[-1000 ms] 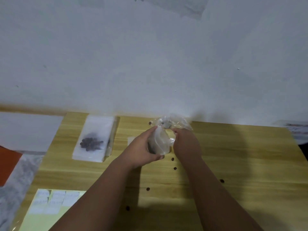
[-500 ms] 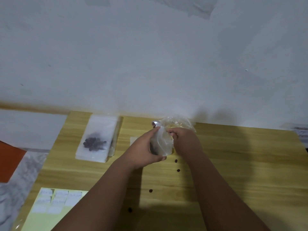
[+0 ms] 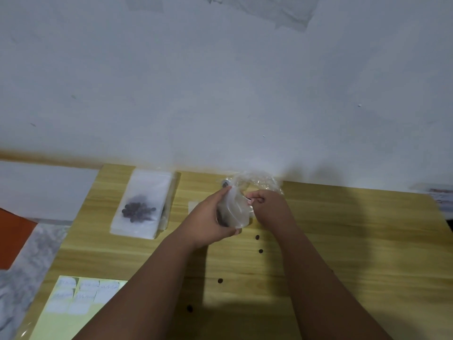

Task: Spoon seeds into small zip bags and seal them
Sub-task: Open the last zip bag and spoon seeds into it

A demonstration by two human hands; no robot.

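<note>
My left hand [image 3: 208, 222] grips a small clear zip bag [image 3: 236, 213] with dark seeds in its bottom, held just above the wooden table [image 3: 343, 241]. My right hand [image 3: 269, 207] pinches the bag's top edge from the right. Behind the hands lies a crumpled clear plastic bag [image 3: 259, 181] with a small metal piece [image 3: 225, 184] showing at its left; I cannot tell what that piece is. Several loose dark seeds [image 3: 257, 238] lie scattered on the table in front of the hands.
A stack of clear bags with a filled seed bag [image 3: 139, 209] on top lies at the back left. A yellow sheet of white labels [image 3: 76, 298] sits at the front left corner. The white wall stands right behind the table. A small white slip [image 3: 193, 207] lies left of my hands.
My right hand's fingers have shifted slightly along the bag's top edge. The view has tilted a little; the hands stay at the same spot.
</note>
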